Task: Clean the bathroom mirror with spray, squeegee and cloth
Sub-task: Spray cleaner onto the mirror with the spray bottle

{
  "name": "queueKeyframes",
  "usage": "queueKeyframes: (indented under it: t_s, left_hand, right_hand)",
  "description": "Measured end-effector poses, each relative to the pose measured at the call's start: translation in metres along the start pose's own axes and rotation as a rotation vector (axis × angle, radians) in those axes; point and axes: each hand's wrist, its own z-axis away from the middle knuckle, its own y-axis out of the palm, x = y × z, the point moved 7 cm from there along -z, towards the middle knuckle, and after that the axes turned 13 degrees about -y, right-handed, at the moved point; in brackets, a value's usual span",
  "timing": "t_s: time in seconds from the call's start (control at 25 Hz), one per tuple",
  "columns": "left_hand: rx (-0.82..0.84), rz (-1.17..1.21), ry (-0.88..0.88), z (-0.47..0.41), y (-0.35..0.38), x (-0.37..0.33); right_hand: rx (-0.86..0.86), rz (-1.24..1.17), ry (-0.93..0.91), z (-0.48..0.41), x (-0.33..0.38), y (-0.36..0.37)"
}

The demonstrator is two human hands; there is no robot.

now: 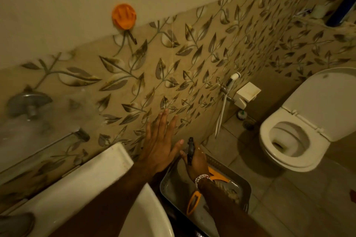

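My left hand (pixel 160 144) is spread flat, fingers apart, against the leaf-patterned wall tiles right of the white sink (pixel 92 184). My right hand (pixel 196 161) reaches down into a grey basket (pixel 244 188) on the floor and grips the black trigger head of a spray bottle (pixel 190 149); the bottle's body is hidden by the hand. An orange-handled squeegee (pixel 193 201) lies in the basket under my right wrist. A light cloth (pixel 229 192) lies in the basket beside it. The mirror is not in view.
A glass shelf (pixel 38 132) with metal brackets hangs on the wall left of the sink. An orange round holder (pixel 124 16) sticks to the upper wall. A white toilet (pixel 292 140) with its lid up stands at right, a hand sprayer (pixel 232 81) on the wall beside it.
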Motion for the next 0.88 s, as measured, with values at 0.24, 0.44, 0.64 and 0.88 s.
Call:
queueKeyframes:
  t_s: [0.24,0.44,0.64,0.88]
  left_hand:
    - [-0.229,0.039,0.012,-0.011,-0.111,-0.047]
    - [-0.36,0.092,0.059,-0.013,-0.225,-0.079]
    - [-0.569,0.055,0.087,0.011,-0.349,-0.081]
    - [-0.801,-0.054,0.097,0.064,-0.481,-0.051]
  right_hand:
    - [-0.095,-0.159,-0.151,-0.04,0.11,-0.083]
    - [-0.23,-0.216,-0.375,-0.067,0.231,-0.169]
    - [-0.382,-0.267,-0.618,-0.067,0.375,-0.238]
    - [-0.484,-0.357,-0.835,-0.042,0.528,-0.276]
